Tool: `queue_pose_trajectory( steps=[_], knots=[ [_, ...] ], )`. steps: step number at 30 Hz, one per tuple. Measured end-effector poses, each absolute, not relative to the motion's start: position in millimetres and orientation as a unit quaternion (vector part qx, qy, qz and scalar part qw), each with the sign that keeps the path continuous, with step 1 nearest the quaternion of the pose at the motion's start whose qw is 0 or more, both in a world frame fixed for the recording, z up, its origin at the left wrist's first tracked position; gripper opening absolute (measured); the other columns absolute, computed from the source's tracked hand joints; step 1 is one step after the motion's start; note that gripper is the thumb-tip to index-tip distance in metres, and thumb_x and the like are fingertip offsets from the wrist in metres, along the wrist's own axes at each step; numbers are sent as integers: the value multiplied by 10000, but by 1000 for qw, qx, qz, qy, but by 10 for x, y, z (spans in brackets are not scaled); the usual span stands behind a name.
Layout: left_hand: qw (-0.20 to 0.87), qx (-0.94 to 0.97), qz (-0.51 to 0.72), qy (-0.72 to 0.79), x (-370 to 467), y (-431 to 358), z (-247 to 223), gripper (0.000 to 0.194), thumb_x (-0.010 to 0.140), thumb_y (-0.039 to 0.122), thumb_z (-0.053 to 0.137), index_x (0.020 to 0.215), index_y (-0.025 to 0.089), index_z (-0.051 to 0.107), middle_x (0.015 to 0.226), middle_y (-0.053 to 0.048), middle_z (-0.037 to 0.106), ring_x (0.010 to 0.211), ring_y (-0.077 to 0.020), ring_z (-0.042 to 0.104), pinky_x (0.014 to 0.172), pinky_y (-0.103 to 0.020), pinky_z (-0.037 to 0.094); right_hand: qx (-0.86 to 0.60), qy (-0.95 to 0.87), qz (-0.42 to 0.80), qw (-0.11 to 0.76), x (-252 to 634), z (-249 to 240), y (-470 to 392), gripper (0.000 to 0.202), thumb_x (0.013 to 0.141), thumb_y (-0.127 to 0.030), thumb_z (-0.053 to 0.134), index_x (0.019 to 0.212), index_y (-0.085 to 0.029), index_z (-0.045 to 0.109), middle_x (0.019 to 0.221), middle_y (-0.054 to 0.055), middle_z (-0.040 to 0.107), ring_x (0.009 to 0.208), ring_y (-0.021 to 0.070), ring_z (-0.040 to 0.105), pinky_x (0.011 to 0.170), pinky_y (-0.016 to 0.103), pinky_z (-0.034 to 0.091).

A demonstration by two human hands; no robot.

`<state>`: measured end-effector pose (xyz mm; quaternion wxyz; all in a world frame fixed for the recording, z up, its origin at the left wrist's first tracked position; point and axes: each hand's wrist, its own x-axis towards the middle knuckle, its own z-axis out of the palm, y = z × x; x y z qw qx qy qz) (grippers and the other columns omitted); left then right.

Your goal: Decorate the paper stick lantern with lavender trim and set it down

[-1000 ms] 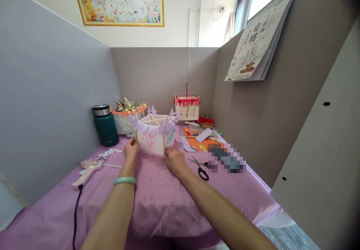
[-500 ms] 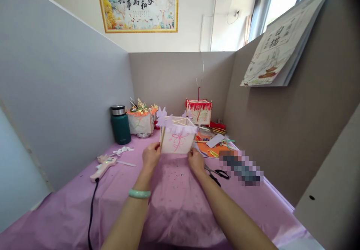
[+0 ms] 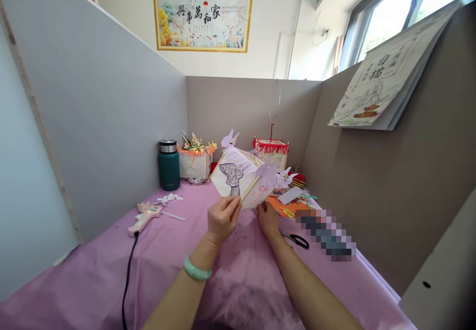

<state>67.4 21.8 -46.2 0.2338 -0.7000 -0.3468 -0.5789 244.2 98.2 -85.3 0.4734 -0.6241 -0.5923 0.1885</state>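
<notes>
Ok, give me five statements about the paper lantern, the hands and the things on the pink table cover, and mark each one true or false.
1. Both hands hold the white paper lantern with lilac fringe and wooden stick frame, tilted. True: the left hand and right hand grip its lower edge.
2. The black-handled scissors lie left of the left hand. False: they lie to the right, by the right hand.
3. The pink glue gun with a black cord rests on the pink table cover. True.
4. The dark green flask with a silver lid lies on its side. False: it stands upright by the left wall.
5. A green bangle sits on the right wrist. False: it is on the left wrist.
</notes>
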Motion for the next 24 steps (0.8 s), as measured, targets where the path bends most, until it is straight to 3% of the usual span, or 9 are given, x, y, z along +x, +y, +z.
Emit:
queue_pose_trajectory(
  steps=[12, 24],
  knots=[
    [272, -746, -522, -311, 759, 162, -459, 262, 834, 252, 566, 1081, 204, 640, 796, -78, 652, 713, -147, 585, 652, -275, 481, -606, -575, 224, 502, 2440, -802, 920, 245, 818, -273, 441, 948, -147, 605, 849, 93, 698, 664, 196, 641, 658, 289, 456],
    [336, -698, -540, -328, 785, 182, -483, 259, 864, 151, 512, 1082, 221, 631, 769, -66, 650, 687, -134, 579, 637, -261, 457, -588, -581, 203, 525, 2420, -842, 941, 224, 797, -293, 444, 885, -151, 593, 779, 84, 685, 606, 198, 615, 615, 291, 449]
  ],
)
